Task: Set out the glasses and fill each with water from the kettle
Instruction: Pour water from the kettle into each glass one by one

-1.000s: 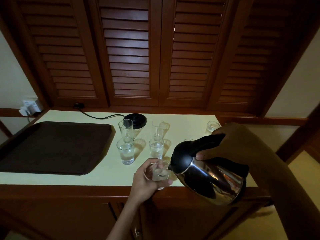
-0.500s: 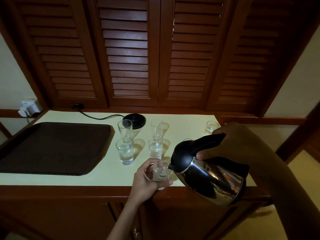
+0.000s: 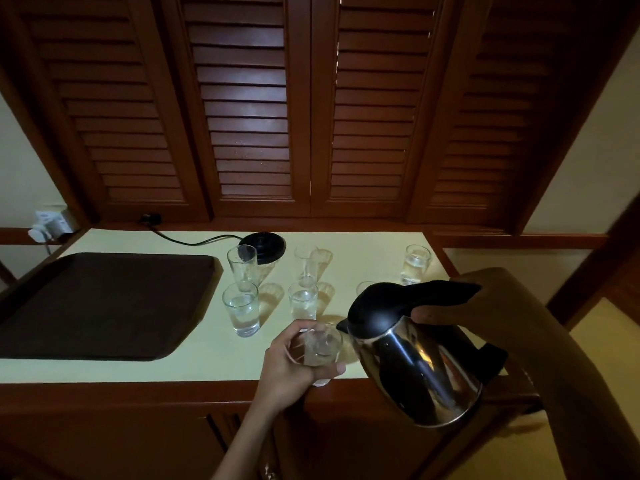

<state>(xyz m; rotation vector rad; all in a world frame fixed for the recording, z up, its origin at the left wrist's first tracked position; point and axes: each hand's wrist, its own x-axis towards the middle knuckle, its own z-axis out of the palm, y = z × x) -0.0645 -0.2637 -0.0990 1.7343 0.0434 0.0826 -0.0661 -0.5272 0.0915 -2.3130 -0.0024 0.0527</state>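
Observation:
My left hand grips a small glass above the counter's front edge. My right hand holds the steel kettle by its black handle, tilted left, its spout at the glass rim. Several more glasses stand on the pale counter: two tall ones at the back look empty. The front left glass, the middle glass and the far right glass hold water. One more glass is mostly hidden behind the kettle.
A dark brown tray lies on the counter's left half. The black kettle base sits at the back, its cord running left to a wall socket. Louvred wooden doors rise behind the counter; cabinet fronts are below.
Hardly anything has moved: kettle and held glass keep the same pose, spout at the rim.

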